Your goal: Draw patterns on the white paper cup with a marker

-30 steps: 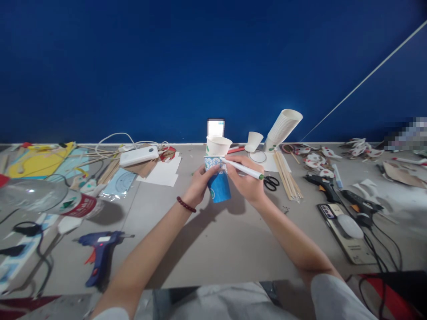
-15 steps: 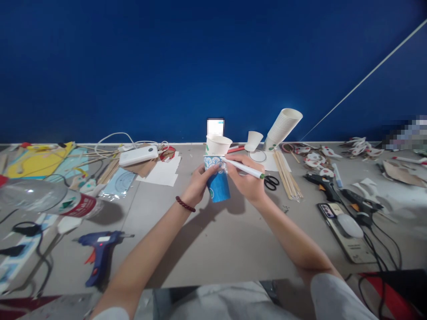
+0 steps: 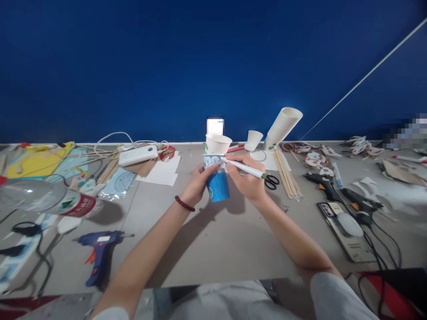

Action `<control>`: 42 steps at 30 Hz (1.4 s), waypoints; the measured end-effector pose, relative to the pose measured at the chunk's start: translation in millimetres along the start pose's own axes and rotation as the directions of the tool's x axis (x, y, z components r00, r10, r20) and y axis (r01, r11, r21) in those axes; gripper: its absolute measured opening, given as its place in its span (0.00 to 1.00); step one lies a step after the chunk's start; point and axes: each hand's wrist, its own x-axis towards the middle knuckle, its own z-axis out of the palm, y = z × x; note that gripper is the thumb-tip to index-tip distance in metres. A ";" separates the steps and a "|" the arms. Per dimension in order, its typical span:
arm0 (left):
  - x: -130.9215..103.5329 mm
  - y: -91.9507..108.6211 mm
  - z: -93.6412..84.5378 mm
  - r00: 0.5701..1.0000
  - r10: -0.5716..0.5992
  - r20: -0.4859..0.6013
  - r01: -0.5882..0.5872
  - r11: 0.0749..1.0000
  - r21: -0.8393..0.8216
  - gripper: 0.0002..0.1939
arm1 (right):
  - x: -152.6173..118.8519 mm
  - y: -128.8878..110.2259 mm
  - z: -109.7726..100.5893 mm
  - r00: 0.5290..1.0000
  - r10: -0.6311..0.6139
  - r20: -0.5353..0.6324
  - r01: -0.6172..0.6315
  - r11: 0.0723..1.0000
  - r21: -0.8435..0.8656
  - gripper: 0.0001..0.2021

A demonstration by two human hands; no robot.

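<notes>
Two bare forearms are extended forward over the grey table (image 3: 233,253), converging from the lower left and lower right toward the middle, where one blue paper cup (image 3: 218,186) is held between the hands. The cup is tilted slightly, its narrower base toward the wearer; a scalloped blue-and-white pattern is seen near its upper edge. Above it a white cup (image 3: 218,146) is seen; whether it is nested inside or placed behind cannot be told.

Left hand (image 3: 197,184): wrist, circled by a dark red bracelet (image 3: 184,203), is angled inward. The thumb is laid across the front of the blue cup, which is gripped from its left side; the remaining fingers are partly hidden by the cup.

Right hand (image 3: 248,180): a white marker (image 3: 246,168) with a green end is pinched in a writing grip, thumb and forefinger closed around the barrel, the other fingers curled and partly hidden. The marker is slanted, its tip directed left at the patterned band; contact cannot be confirmed.

Surroundings: black scissors (image 3: 271,182) are noted just beside the right hand, with thin wooden sticks (image 3: 288,178) laid farther right. A leaning stack of white cups (image 3: 283,129) is seen behind. A blue glue gun (image 3: 102,251) is placed to the left of the left forearm.
</notes>
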 end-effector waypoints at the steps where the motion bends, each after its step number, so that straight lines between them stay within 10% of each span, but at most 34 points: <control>1: 0.2 -0.3 -0.1 1.000 0.000 0.001 0.000 1.000 -0.001 0.23 | 0.0 0.1 0.1 1.000 -0.003 -0.001 0.003 1.000 0.007 0.05; 42: -0.5 0.6 1.0 1.000 -0.019 -0.010 0.019 1.000 0.003 0.21 | -1.3 2.5 0.5 0.997 0.078 -0.019 -0.076 0.994 0.075 0.04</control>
